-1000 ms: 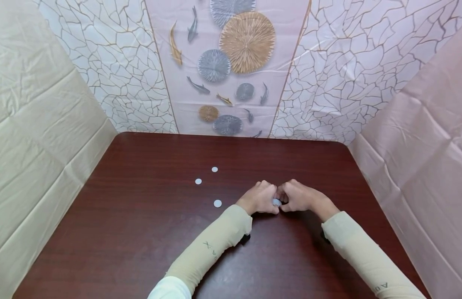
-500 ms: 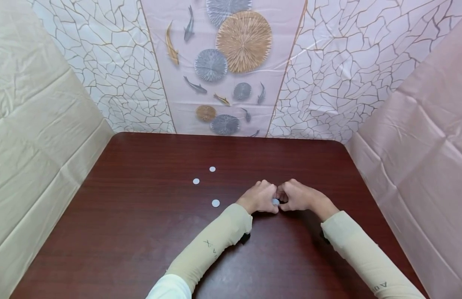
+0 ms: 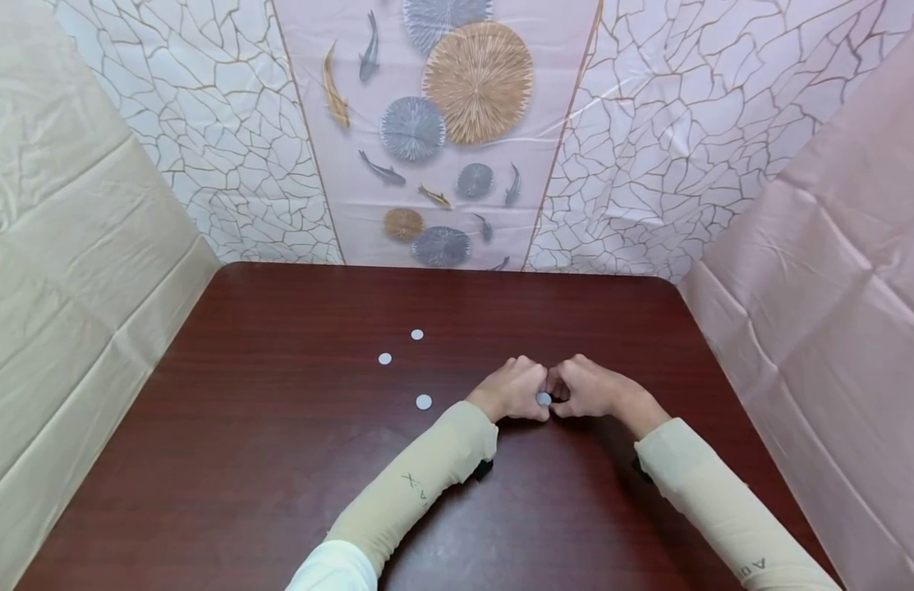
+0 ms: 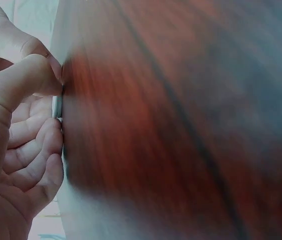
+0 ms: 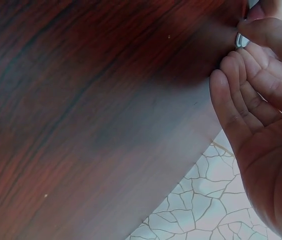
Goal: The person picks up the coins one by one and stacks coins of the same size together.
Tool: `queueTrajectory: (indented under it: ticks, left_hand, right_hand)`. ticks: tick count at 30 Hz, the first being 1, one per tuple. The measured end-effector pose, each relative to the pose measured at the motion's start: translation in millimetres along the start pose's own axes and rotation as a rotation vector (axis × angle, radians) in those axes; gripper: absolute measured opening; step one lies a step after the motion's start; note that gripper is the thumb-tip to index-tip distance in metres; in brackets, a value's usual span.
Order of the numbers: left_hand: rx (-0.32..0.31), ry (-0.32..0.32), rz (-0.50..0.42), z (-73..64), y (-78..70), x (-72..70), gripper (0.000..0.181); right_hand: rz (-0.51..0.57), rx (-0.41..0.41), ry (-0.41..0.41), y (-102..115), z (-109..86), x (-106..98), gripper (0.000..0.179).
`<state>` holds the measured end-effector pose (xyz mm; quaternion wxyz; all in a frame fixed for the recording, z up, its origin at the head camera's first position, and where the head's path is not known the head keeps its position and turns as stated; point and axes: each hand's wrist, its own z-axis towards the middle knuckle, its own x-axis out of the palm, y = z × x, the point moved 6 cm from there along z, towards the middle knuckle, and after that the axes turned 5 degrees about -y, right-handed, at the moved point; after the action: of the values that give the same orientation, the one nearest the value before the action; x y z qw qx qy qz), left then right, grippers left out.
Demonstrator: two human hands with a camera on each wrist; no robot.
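Note:
A small, thin white disc [image 3: 544, 399] lies low at the tabletop between my two hands. My left hand [image 3: 517, 389] has its thumb and curled fingers at the disc's edge, pinching it. In the left wrist view the white disc [image 4: 57, 107] shows edge-on between left thumb and fingertips. From the right side, my right hand [image 3: 591, 389] meets the left one, fingers bent and thumb near the same edge. The right wrist view has the white disc [image 5: 239, 40] between the right thumb and fingertips. Much of the disc is covered by fingers.
Three more white discs lie flat on the dark red-brown table [image 3: 294, 460]: a far disc [image 3: 417, 335], a left disc [image 3: 385, 359] and a near disc [image 3: 424, 402]. Patterned cloth [image 3: 612, 164] hangs behind the table, and plain cloth panels flank both sides.
The head view has shifted slightly, so table and loose discs appear further left. Both hands keep nearly the same pose, and less of the held disc shows between them.

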<state>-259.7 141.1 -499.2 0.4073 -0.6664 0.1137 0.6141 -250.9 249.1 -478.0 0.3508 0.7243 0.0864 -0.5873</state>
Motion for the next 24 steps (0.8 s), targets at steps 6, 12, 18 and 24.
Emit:
queueTrajectory:
  ticks: [6,12,18,24]
  left_hand:
    - [0.034,0.006,-0.031,-3.3,2.5,-3.1,0.026]
    - [0.038,0.016,-0.028,-4.5,3.1,-5.8,0.020]
    - [0.036,0.015,-0.031,-4.8,4.1,-7.6,0.022]
    - [0.025,0.027,-0.052,-5.6,5.4,-6.2,0.022]
  right_hand:
    - [0.008,0.004,0.012,1.0,1.3,-0.5,0.015]
    - [0.033,-0.010,0.009,1.6,0.9,-1.4,0.016]
    - [0.038,-0.013,-0.003,1.7,0.8,-2.0,0.014]
    - [0.044,-0.016,-0.004,1.5,0.3,0.0,0.013]
